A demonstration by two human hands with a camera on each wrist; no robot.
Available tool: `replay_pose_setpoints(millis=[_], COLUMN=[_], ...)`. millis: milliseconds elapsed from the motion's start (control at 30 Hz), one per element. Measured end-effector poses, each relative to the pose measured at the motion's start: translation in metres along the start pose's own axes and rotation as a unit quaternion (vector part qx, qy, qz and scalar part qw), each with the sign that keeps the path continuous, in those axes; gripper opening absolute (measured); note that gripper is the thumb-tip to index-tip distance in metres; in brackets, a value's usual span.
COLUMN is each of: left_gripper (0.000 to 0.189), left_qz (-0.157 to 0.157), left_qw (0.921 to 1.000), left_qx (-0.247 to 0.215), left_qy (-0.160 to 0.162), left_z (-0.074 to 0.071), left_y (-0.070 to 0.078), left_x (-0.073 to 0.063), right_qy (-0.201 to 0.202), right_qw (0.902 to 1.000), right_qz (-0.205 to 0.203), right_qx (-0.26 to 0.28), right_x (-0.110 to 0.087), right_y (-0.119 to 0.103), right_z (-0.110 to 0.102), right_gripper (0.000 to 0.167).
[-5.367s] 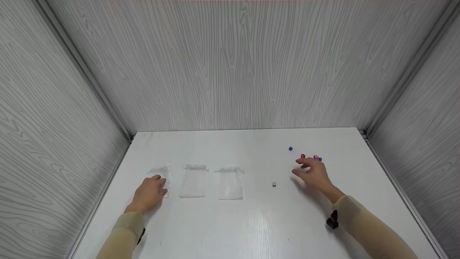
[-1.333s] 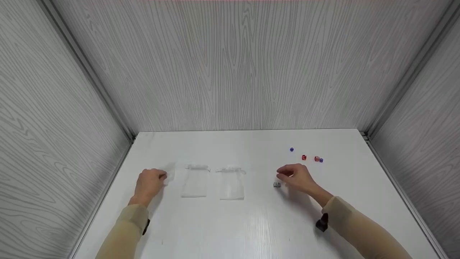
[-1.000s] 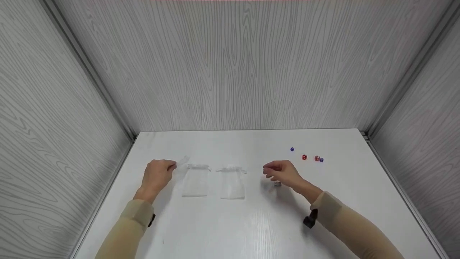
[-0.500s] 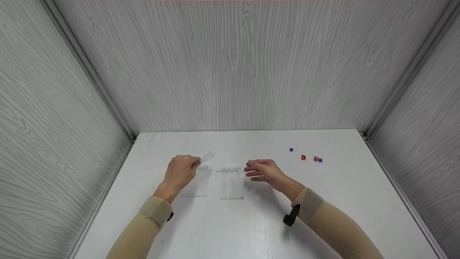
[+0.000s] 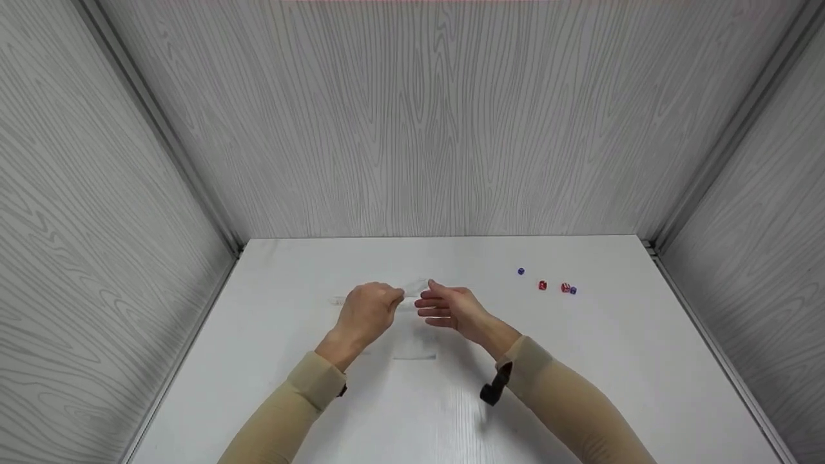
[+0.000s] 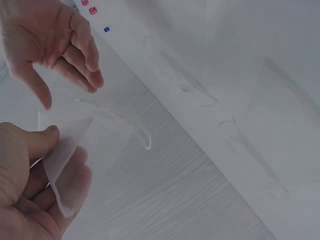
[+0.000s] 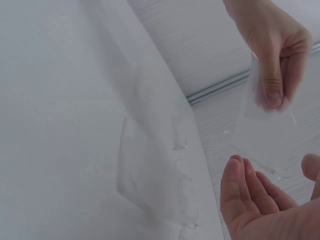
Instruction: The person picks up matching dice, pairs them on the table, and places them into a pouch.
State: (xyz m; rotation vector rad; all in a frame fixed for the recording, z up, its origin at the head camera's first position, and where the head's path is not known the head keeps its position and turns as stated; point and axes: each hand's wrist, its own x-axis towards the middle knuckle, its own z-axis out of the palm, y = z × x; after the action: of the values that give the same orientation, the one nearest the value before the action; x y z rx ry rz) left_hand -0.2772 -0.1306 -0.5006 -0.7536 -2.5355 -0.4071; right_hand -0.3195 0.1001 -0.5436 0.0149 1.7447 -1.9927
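Note:
My left hand (image 5: 367,316) pinches a sheer white drawstring pouch (image 7: 265,140) between thumb and fingers, above the table. The pouch's drawstring edge, with a small cord loop, points toward my right hand (image 5: 461,316). That hand is just beside the edge, thumb apart from the loosely bent fingers, nothing between them. Below the hands lies a second flat pouch (image 5: 414,345), its upper part partly covered. A third pouch (image 5: 338,300) is mostly hidden behind my left hand and shows only its gathered top corner.
Toward the back right of the white table (image 5: 258,380) lie a blue die (image 5: 521,271), a red die (image 5: 543,285), and another red die (image 5: 565,287) beside a second blue die (image 5: 573,290). Wood-grain panels (image 5: 412,129) wall in the back and sides.
My left hand has lifted the leftmost pouch and carried it right to the middle. My right hand has moved left from the dice to meet it. The white dice are now out of sight.

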Motion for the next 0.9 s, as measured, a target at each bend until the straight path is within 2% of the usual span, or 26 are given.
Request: replay_pose_setpoints(millis=[133, 300, 500, 633, 733, 833, 900], left_gripper=[0.014, 0.01, 0.009, 0.002, 0.009, 0.013, 0.016], left_qz=[0.029, 0.058, 0.077, 0.075, 0.068, 0.047, 0.016], left_qw=[0.9996, 0.9982, 0.9968, 0.9971, 0.9974, 0.9974, 0.9962], left_qx=[0.004, 0.013, 0.019, 0.0, -0.025, -0.054, -0.085], left_qy=[-0.001, 0.004, 0.005, -0.003, -0.004, 0.005, 0.011], left_z=[0.006, 0.014, 0.025, 0.029, 0.029, 0.03, 0.03], left_y=[0.01, 0.018, 0.023, 0.023, 0.022, 0.018, 0.014], left_x=[0.002, 0.001, -0.002, -0.004, -0.005, -0.005, -0.004], right_qy=[0.022, 0.052, 0.084, 0.091, 0.093, 0.09, 0.088], right_qw=[0.9994, 0.9973, 0.9953, 0.9951, 0.9946, 0.9935, 0.9919], right_qz=[0.01, 0.016, 0.004, -0.016, -0.041, -0.07, -0.09], right_qx=[0.023, 0.05, 0.048, 0.034, 0.022, 0.003, -0.013], right_x=[0.004, 0.008, 0.007, 0.004, 0.001, -0.002, -0.005], right_y=[0.002, 0.003, 0.002, 0.0, -0.003, -0.007, -0.01], right_z=[0.0, -0.002, -0.005, -0.009, -0.013, -0.016, -0.019], right_gripper=[0.052, 0.035, 0.015, 0.017, 0.023, 0.029, 0.029])
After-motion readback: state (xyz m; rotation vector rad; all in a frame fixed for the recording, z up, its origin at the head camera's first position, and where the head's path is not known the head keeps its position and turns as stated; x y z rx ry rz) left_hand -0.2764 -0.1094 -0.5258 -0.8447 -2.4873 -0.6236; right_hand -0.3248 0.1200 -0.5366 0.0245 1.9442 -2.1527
